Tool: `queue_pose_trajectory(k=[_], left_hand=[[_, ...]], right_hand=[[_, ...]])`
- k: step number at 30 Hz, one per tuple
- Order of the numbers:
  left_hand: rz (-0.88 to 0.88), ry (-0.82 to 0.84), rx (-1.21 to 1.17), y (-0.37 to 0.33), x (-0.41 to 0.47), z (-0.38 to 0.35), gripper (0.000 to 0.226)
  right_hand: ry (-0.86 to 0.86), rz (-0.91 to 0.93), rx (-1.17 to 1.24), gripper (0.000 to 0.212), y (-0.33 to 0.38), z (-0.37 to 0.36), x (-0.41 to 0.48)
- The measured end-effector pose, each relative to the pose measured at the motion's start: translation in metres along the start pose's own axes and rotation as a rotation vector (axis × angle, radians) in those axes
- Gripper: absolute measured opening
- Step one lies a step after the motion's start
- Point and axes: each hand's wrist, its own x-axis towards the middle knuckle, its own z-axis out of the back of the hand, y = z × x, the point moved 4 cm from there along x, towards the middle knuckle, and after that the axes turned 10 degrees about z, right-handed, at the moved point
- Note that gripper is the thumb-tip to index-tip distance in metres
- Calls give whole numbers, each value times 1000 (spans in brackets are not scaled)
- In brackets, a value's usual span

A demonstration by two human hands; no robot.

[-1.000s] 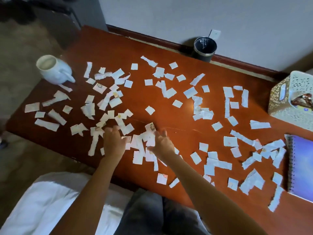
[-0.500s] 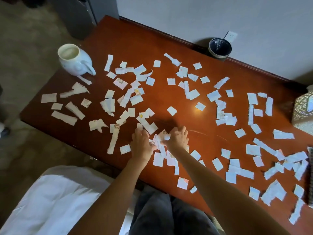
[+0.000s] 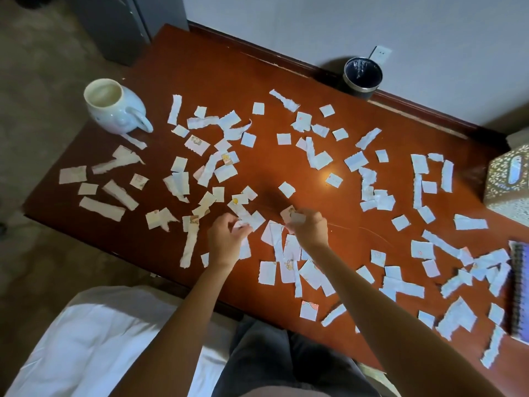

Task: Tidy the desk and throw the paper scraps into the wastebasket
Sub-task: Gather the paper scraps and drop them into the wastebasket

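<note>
Several torn white paper scraps (image 3: 356, 161) lie scattered over the reddish-brown desk (image 3: 229, 78). My left hand (image 3: 224, 240) is near the desk's front middle, fingers pinched on a scrap. My right hand (image 3: 310, 229) is just to its right, curled around a few scraps that stick out at its thumb. More scraps (image 3: 289, 260) lie between and below the hands. A small dark round wastebasket (image 3: 363, 77) stands at the desk's back edge by the wall, well beyond both hands.
A white mug (image 3: 114, 110) stands at the back left. A perforated white tissue box (image 3: 509, 181) sits at the right edge, a purple spiral notebook (image 3: 521, 287) below it. A white cushion (image 3: 86, 339) and my lap are at the desk's front edge.
Both hands have closed on scraps and lifted slightly, drawing a little apart. The camera has shifted, so the desk appears further right and lower.
</note>
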Motion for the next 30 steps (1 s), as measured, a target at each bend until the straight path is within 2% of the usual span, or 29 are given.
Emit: queue_pose_trajectory(k=[3,6,8,10,12,16,18,23,27,30], left_hand=[[125,-22,-101,11,2,7,42],[213,29,-95,16,0,4,63],[211,54,-18,14,-4,-3,68],[165,50,63,11,-7,-11,60],[140,48,129,10,-9,-15,49],[124,60,231,10,-9,-17,37],[95,49,250,10,-10,-17,35],[17,-35,324,8,-10,-10,36],[23,-26,206,-12,-12,-5,36],[-46,-2,117,-40,-14,-9,32]], right_hand=[[23,1,25,41,0,1,0],[198,2,24,57,1,-14,-6],[299,-1,-65,70,2,-26,-12],[333,46,-218,74,2,-35,-14],[320,106,-321,67,1,-41,-14],[247,135,-360,33,2,-41,-10],[223,128,-355,29,2,-40,-8],[220,49,-214,30,-3,-40,-4],[211,-11,-95,43,-3,-24,-1],[155,-16,-60,56,-7,4,5]])
